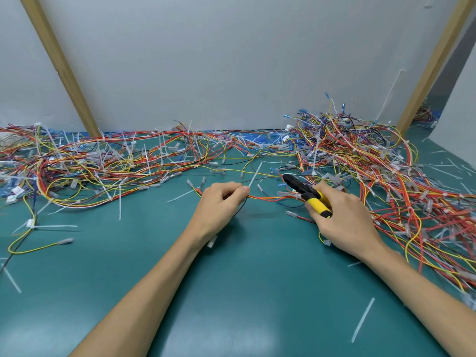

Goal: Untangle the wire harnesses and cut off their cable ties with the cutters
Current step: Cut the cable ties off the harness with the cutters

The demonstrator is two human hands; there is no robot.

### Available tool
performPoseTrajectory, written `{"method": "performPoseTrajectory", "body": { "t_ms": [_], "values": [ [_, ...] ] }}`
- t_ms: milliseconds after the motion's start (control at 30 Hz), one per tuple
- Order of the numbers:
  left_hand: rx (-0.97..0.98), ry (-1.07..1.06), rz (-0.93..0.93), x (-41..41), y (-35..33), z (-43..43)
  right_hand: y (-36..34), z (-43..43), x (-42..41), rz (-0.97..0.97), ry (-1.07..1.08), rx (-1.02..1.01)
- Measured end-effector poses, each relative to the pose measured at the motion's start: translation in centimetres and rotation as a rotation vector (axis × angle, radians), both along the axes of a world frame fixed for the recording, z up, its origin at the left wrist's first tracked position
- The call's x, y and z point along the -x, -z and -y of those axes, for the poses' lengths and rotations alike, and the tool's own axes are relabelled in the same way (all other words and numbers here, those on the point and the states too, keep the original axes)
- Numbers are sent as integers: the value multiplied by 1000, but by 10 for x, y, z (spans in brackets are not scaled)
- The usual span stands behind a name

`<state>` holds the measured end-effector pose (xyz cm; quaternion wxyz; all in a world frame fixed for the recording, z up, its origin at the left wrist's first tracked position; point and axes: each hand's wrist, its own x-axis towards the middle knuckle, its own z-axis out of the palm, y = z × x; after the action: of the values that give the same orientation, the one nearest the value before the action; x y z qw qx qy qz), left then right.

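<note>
While the left hand pinches a thin bundle of orange and red wires between curled fingers and thumb, the right hand closes around the yellow handles of a single pair of cutters, whose black head points up and to the left, just above the same bundle. Whether the blades are parted cannot be told. One pale cable tie slants upward just beside the left fingertips, its lower end hidden at the pinch. Both bare forearms reach in from the bottom edge across a green tabletop. The wire harnesses, in red, orange, yellow, black and blue with clear and blue terminals, lie along the back of the tabletop in two masses joined by a thinner band: a flatter spread on the left and a taller, denser heap on the right, which runs down the right edge past the right wrist. The held bundle trails into that right heap. Loose cable ties, too many to count, are scattered over the tabletop, most of them among the harnesses and a few lying alone near the front. One yellow wire with a clear terminal lies apart at the left. Behind stands a pale wall panel with two slanting wooden posts against it, one on either side.
</note>
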<state>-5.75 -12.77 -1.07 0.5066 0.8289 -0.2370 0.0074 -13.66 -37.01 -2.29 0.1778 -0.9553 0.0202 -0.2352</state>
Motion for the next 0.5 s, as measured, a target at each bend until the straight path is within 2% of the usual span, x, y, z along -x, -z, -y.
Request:
{"method": "performPoseTrajectory", "body": {
  "t_ms": [267,400,500],
  "values": [
    [63,-236,-74,-8,6,3,-3,-6,4,72,-106,-37],
    [-118,-370,309,-9,11,-2,-4,-8,5,92,-123,-67],
    [-66,-486,535,-10,3,-4,-3,-7,4,98,-117,-82]
  ]
}}
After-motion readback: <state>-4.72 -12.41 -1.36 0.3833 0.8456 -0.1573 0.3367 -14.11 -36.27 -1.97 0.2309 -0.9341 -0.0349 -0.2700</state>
